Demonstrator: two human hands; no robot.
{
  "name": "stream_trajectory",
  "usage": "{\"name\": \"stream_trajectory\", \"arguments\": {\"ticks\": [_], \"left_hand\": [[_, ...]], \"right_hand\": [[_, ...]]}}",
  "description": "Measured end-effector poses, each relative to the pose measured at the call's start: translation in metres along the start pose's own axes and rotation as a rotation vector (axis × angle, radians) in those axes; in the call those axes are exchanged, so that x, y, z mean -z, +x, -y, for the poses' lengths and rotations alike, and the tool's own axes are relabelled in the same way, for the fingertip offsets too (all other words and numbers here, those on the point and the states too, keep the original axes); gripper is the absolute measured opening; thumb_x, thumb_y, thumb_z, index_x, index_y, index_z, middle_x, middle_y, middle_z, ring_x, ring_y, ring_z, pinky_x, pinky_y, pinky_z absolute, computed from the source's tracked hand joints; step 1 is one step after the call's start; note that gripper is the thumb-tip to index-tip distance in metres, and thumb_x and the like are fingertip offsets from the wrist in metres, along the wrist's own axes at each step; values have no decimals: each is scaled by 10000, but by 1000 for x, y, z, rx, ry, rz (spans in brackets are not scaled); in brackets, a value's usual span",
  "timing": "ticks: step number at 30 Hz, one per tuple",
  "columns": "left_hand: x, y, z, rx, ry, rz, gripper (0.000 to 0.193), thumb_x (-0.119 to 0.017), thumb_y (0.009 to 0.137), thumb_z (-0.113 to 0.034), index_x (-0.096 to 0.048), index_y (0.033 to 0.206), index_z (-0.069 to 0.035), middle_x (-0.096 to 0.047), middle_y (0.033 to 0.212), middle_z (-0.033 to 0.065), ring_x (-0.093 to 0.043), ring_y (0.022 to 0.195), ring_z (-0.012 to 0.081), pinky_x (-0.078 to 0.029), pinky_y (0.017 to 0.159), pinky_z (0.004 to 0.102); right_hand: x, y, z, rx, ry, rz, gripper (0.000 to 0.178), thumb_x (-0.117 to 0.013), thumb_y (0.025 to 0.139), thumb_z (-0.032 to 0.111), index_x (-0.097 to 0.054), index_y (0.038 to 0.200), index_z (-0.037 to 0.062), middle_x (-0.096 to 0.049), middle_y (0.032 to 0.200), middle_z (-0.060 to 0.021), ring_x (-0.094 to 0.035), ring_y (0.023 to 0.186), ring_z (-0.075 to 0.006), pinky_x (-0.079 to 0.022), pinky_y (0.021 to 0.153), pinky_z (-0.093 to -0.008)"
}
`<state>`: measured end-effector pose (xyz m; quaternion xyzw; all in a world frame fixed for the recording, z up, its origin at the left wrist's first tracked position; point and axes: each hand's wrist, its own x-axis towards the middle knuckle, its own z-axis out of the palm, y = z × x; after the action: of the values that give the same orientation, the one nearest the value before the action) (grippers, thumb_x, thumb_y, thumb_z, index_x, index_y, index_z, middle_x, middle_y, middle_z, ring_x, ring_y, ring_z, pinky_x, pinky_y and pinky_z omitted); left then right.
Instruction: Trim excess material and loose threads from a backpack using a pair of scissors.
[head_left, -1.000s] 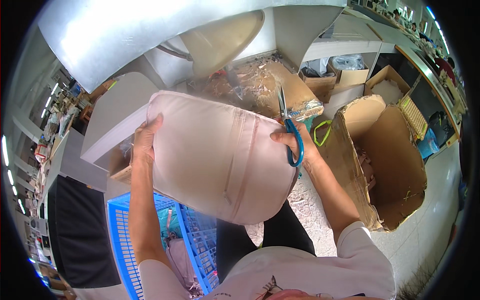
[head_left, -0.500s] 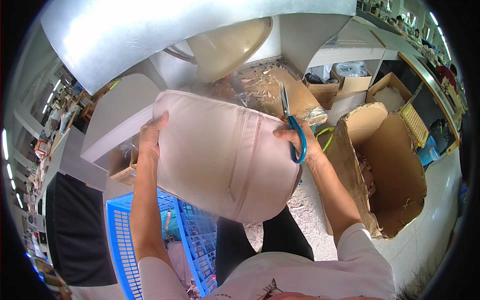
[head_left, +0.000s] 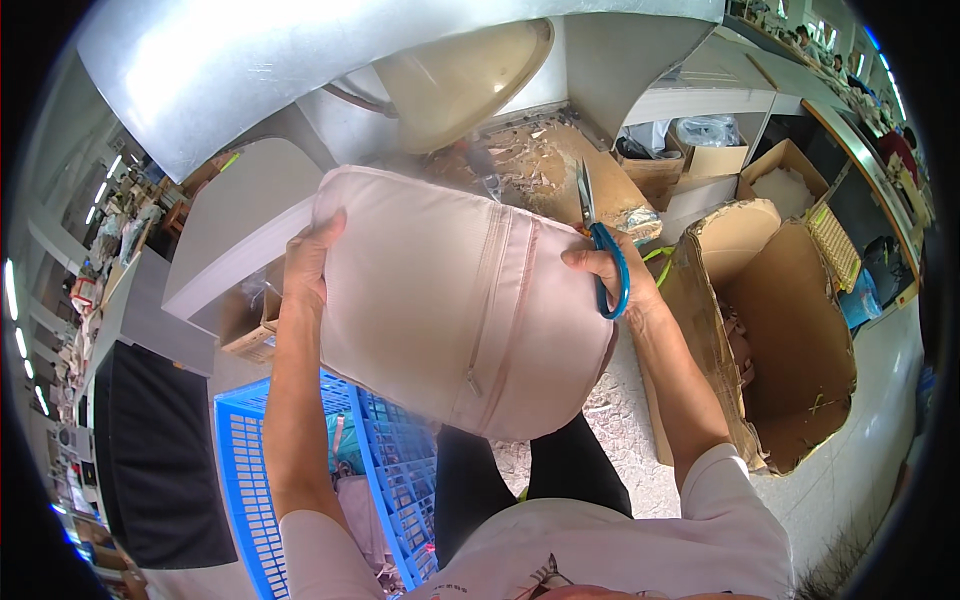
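A pale pink fabric piece (head_left: 400,285), rounded at its corners, is held up between the person's two hands, above the lap and tilted, with its broad face to the wearer. A zipper (head_left: 487,300) runs across that face, right of the middle, its pull hanging near the lower end. The left hand (head_left: 312,255) pinches the left edge, thumb on the face and the other fingers behind, mostly out of my sight. The right hand (head_left: 620,268) grips the upper right edge, thumb pressed on the fabric; its other fingers are partly hidden, so I can't tell quite how they close. That same hand carries scissors (head_left: 624,275) with blue handles, blades pointing away from the wearer.

Below the piece are the person's black-clad legs (head_left: 578,470), with pale scraps (head_left: 603,395) scattered on the floor near them. By the left forearm stands a blue plastic crate (head_left: 240,450) with fabric things inside. To the right is a tall, worn cardboard box (head_left: 795,340), open at the top, with pinkish pieces down in it. Beyond the piece, a scrap-littered brown board (head_left: 590,175) lies beneath a big metal hood (head_left: 300,60), and a grey surface (head_left: 235,205) stands off to the left.
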<state>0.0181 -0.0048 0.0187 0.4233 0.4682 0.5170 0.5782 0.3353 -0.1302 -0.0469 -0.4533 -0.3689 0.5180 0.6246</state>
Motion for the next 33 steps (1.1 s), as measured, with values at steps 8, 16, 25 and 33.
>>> {"name": "stream_trajectory", "arguments": {"ticks": [8,16,25,33], "left_hand": [[3,-7,8,-42,19,10,436,-738,664,-198,-554,988,29,-617,847,107,-605,717,207,-512,661,334],[33,-4,14,18,-120,17,456,-707,687,-121,-516,1051,76,-596,932,154,-600,788,251,-510,695,360],[32,-25,15,0,-98,-40,443,-698,704,-153,-523,1058,49,-600,923,136,-597,791,234,-503,706,333],[38,-157,154,-5,114,412,409,-600,795,-184,-475,1146,-14,-564,912,65,-539,803,116,-440,713,245]], "right_hand": [[3,-1,1,-8,-14,-15,470,-699,610,25,-485,1022,-53,-548,743,-53,-537,638,-124,-444,604,-228],[-15,16,6,-58,-12,96,471,-700,628,-2,-485,1044,-63,-575,787,-81,-560,679,-146,-464,637,-248],[-21,5,16,73,-62,100,427,-698,624,6,-522,1010,-43,-577,723,-42,-544,637,-107,-438,599,-218],[95,-130,78,397,-948,-272,496,-626,618,144,-535,1085,4,-444,607,49,-411,544,-67,-336,507,-216]]}}
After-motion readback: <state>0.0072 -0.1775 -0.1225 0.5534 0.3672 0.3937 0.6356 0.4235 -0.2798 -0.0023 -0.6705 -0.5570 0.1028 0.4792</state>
